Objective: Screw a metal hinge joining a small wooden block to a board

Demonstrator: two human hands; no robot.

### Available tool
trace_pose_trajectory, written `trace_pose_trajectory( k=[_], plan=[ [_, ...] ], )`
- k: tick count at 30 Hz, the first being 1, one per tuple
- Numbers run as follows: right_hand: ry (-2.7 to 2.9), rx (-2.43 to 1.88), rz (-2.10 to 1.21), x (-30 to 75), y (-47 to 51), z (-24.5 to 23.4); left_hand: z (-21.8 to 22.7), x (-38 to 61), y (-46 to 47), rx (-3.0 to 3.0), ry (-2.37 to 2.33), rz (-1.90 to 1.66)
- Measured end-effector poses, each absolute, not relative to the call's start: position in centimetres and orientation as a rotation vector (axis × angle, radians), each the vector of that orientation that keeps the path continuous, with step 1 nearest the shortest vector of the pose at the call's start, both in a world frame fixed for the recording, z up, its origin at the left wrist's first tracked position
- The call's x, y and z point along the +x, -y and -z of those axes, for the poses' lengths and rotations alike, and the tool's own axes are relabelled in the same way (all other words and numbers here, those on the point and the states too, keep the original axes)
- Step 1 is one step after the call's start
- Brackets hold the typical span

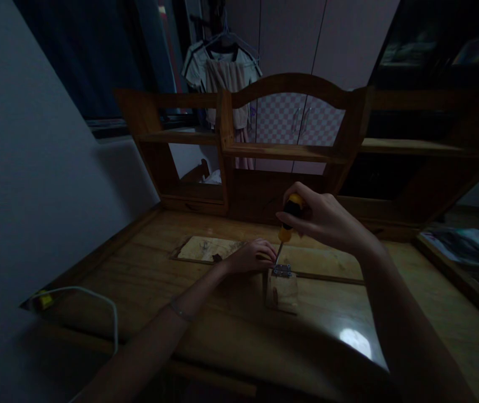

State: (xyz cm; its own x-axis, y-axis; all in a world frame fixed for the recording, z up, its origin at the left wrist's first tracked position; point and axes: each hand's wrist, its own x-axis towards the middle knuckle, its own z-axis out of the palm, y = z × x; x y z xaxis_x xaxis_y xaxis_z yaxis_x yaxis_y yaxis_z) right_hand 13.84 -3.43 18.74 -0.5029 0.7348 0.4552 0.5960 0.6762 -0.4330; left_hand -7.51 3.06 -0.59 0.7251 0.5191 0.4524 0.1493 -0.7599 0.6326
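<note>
A yellow-and-black screwdriver [292,214] is gripped by its handle in my right hand [321,218]. It tilts slightly, its metal shaft pointing down at a small metal hinge [282,271]. The hinge lies where a short wooden block [282,294] meets a long, narrow wooden board [323,263]. My left hand [251,256] rests over the board, its curled fingertips close together beside the screwdriver's tip and the hinge's left edge. Whatever those fingers pinch is too small and dark to make out.
Underneath is a wooden desk top [147,302] with a wooden shelf unit [281,150] along its back. A white cable [97,293] and a yellow-and-black object [44,300] lie at the left. Papers or magazines [470,246] sit at the right.
</note>
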Motion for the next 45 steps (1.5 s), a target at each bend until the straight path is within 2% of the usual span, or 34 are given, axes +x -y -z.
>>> trace_pose_trajectory(
  k=[14, 27, 32, 38, 45],
  plan=[
    [2.305, -0.994, -0.292, 14.1, 3.4, -19.0, 0.0, -7.5, -2.7, 2.312, -0.517, -0.842],
    [2.354, -1.056, -0.497, 14.7, 3.3, -19.4, -0.1, -7.6, -2.6, 2.314, -0.490, -0.842],
    [2.357, -1.029, -0.413, 14.4, 3.4, -19.2, -0.1, -7.6, -2.6, 2.268, -0.495, -0.844],
    [2.335, -0.916, -0.132, 13.5, 3.2, -18.8, -0.5, -7.6, -2.3, 2.331, -0.507, -0.848],
    [2.351, -0.945, -0.120, 13.4, 3.3, -18.6, -0.9, -7.5, -2.1, 2.341, -0.547, -0.786]
  ],
)
